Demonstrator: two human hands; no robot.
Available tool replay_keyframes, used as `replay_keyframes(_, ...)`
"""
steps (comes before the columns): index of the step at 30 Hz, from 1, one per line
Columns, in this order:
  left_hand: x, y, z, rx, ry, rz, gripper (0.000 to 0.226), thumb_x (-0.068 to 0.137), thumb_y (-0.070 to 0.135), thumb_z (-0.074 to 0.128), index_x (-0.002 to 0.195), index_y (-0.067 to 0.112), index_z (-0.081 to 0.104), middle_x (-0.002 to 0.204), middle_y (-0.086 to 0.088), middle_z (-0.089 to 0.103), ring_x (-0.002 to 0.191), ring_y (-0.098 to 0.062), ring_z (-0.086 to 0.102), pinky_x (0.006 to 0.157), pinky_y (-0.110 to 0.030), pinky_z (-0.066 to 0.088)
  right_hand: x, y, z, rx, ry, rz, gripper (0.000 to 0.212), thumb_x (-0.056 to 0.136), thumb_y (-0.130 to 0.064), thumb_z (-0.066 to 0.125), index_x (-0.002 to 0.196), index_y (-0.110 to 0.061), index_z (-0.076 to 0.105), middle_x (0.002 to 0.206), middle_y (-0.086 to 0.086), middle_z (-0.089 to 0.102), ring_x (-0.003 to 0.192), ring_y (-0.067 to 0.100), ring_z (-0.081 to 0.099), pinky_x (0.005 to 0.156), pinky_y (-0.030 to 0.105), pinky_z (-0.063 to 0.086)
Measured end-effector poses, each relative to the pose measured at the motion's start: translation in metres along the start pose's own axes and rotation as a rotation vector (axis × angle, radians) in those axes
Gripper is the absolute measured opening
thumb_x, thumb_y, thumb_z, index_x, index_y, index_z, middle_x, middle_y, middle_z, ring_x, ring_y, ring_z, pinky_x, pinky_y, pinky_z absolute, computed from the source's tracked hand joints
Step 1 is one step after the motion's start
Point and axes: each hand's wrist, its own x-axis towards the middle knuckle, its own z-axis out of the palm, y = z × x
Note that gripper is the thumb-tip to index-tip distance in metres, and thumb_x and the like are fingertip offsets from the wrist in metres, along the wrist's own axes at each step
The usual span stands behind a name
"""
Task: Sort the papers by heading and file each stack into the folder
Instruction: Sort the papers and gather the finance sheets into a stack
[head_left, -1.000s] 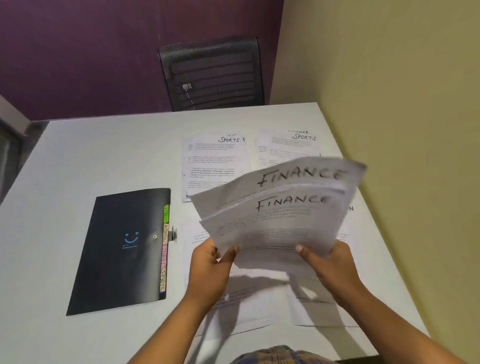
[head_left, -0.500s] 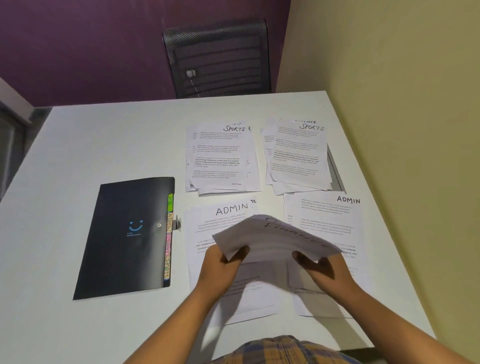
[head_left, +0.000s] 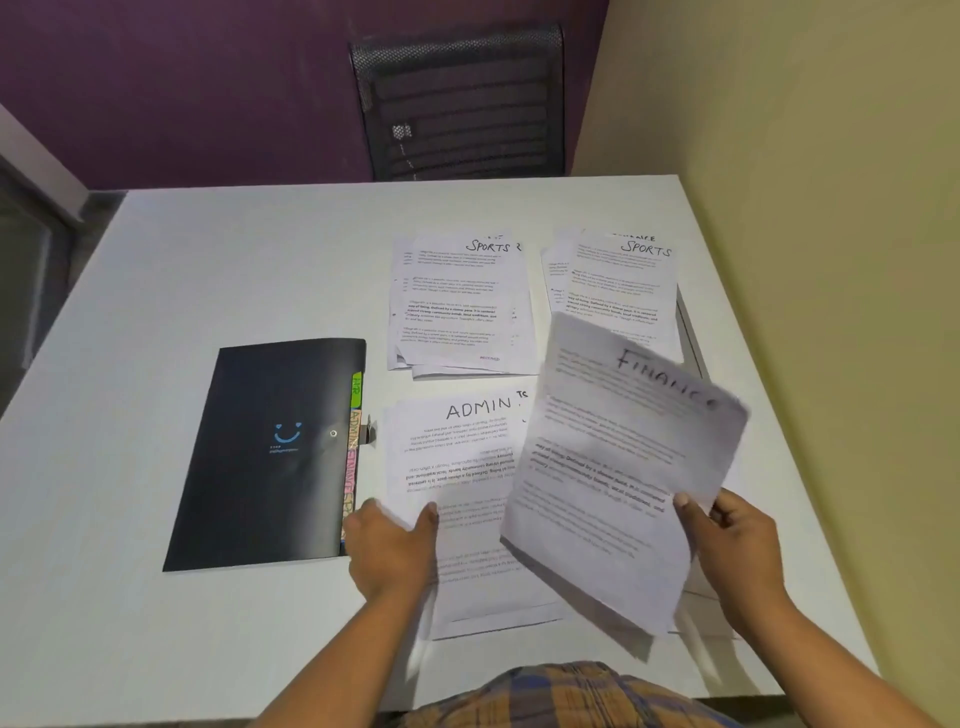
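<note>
Looking down through the head camera at the white table (head_left: 208, 270), my right hand (head_left: 737, 551) pinches the lower right corner of the FINANCE sheets (head_left: 613, 467), thumb on top and fingers behind. They are lifted and tilted off the table, and they hide most of what lies at the near right. Only the edge of another sheet shows under that hand, and I cannot read its heading. My left hand (head_left: 387, 551) rests at the left edge of the ADMIN stack (head_left: 457, 457) with the thumb laid on the top sheet. I cannot tell whether the fingers have curled under the edge or only lie beside it. That hand sits just beside the tabbed side of the black folder (head_left: 270, 457), which lies closed to the left with its coloured tabs (head_left: 353, 447) facing the papers. Farther from me lie the left SPORTS pile (head_left: 457, 306) and the right SPORTS pile (head_left: 618, 280). The right one has part of another heading poking out above its top sheet, and both are loosely squared. I judge I am in the sorting step, with the FINANCE sheets in hand needing a place of their own and nothing filed yet. The next move calls for setting them down on a bare patch, apart from ADMIN and SPORTS. Then I should check that half-hidden heading before opening the folder.
</note>
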Motion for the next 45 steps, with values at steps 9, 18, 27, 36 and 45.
replay_keyframes(9, 0.005, 0.004, 0.001, -0.164, -0.174, -0.134, 0.064, 0.066, 0.017, 0.09, 0.111, 0.006, 0.045, 0.113, -0.012, 0.054, 0.093, -0.033, 0.061, 0.067, -0.033, 0.05, -0.015, 0.015, -0.01, 0.04, 0.042, 0.084, 0.008, 0.093, -0.008, 0.065, 0.093, -0.002, 0.07, 0.048, -0.014, 0.057, 0.043, -0.002, 0.052, 0.053, 0.025, 0.039)
replay_keyframes(18, 0.001, -0.002, 0.007, -0.504, -0.355, -0.207, 0.024, 0.097, 0.033, 0.057, 0.091, 0.012, 0.068, 0.09, -0.004, 0.071, 0.082, -0.025, 0.068, 0.075, -0.034, 0.055, -0.025, 0.019, -0.008, 0.06, 0.06, 0.125, 0.008, 0.092, -0.008, 0.065, 0.093, -0.006, 0.073, 0.047, -0.011, 0.061, 0.043, 0.004, 0.05, 0.059, 0.029, 0.042)
replay_keyframes(27, -0.003, -0.001, -0.003, -0.526, -0.291, -0.138, 0.027, 0.08, -0.017, 0.062, 0.094, 0.006, 0.063, 0.086, -0.002, 0.067, 0.073, -0.011, 0.062, 0.045, -0.01, 0.046, -0.029, 0.009, -0.009, 0.06, 0.037, 0.123, 0.01, 0.093, -0.005, 0.063, 0.095, 0.004, 0.069, 0.042, -0.016, 0.057, 0.037, -0.002, 0.05, 0.054, 0.026, 0.036)
replay_keyframes(36, -0.001, 0.0, 0.003, -0.695, -0.218, -0.177, 0.044, 0.095, 0.025, 0.062, 0.059, 0.004, 0.051, 0.056, -0.004, 0.054, 0.054, -0.018, 0.046, 0.054, -0.024, 0.034, -0.026, 0.011, -0.009, 0.057, 0.036, 0.119, 0.011, 0.092, -0.009, 0.065, 0.084, -0.002, 0.069, 0.042, -0.01, 0.054, 0.045, 0.012, 0.045, 0.06, 0.029, 0.037)
replay_keyframes(45, 0.008, -0.002, 0.0, -0.676, -0.105, -0.188, 0.056, 0.095, 0.052, 0.051, 0.058, 0.011, 0.039, 0.06, -0.008, 0.051, 0.06, -0.024, 0.048, 0.058, -0.032, 0.036, -0.031, -0.002, -0.003, 0.094, 0.008, 0.078, 0.02, 0.093, -0.003, 0.061, 0.075, -0.011, 0.063, 0.04, -0.016, 0.055, 0.037, -0.003, 0.049, 0.053, 0.026, 0.036)
